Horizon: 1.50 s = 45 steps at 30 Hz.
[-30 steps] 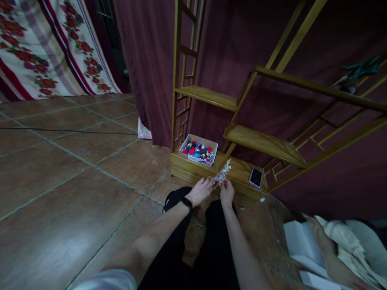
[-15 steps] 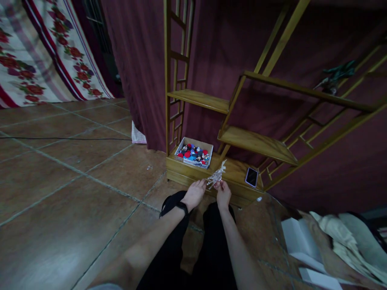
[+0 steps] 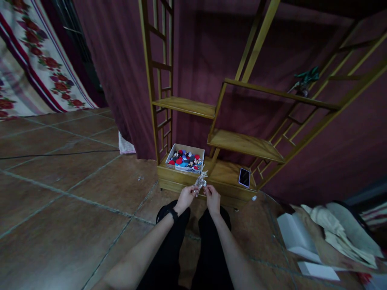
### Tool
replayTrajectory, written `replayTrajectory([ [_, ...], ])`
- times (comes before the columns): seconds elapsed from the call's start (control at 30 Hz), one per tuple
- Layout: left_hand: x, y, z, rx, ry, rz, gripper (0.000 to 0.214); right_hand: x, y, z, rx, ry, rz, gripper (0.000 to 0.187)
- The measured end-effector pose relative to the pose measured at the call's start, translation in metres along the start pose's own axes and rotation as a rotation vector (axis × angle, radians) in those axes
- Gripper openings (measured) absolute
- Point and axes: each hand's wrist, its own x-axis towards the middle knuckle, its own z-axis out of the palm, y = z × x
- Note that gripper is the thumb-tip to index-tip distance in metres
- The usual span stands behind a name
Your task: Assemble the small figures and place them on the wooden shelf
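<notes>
A small clear, shiny figurine (image 3: 200,182), with thin spiky parts at its top, is held up between my two hands in front of the low wooden cabinet. My left hand (image 3: 186,198), with a black band at the wrist, pinches its lower left side. The closed fingers of my right hand (image 3: 213,199) grip its right edge. Just behind the figurine, a shallow open box (image 3: 197,149) full of red, blue and black small figures stands on the cabinet top. The figurine's exact shape is too small to make out.
The wooden shelf unit (image 3: 181,105) rises ahead, with bars and boards at several heights. A phone (image 3: 244,177) lies on the cabinet's right part. A green ornament (image 3: 305,80) sits on a higher shelf. White boxes (image 3: 298,233) and cloth (image 3: 335,233) are at right. A cable (image 3: 60,154) crosses the floor.
The figurine has turned and moved left in the view. My left hand has gone from open fingers beside it to a pinch on it. The view has swung slightly right.
</notes>
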Motion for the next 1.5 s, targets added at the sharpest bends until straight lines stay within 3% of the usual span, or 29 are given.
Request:
replayTrajectory([
  [0.33, 0.01, -0.021, 0.006, -0.268, 0.026, -0.115, 0.023, 0.001, 0.004, 0.0, -0.057, -0.008, -0.058, 0.023],
  [0.67, 0.006, 0.002, -0.001, -0.431, -0.015, -0.169, 0.039, 0.001, 0.004, -0.002, -0.049, 0.0, -0.032, 0.025],
  [0.83, 0.006, 0.008, -0.003, -0.431, -0.02, -0.205, 0.043, 0.001, 0.003, -0.004, -0.069, 0.028, -0.058, 0.025],
  [1.5, 0.009, -0.006, -0.001, -0.452, -0.093, -0.129, 0.038, 0.002, 0.003, -0.007, 0.031, -0.006, -0.037, 0.03],
])
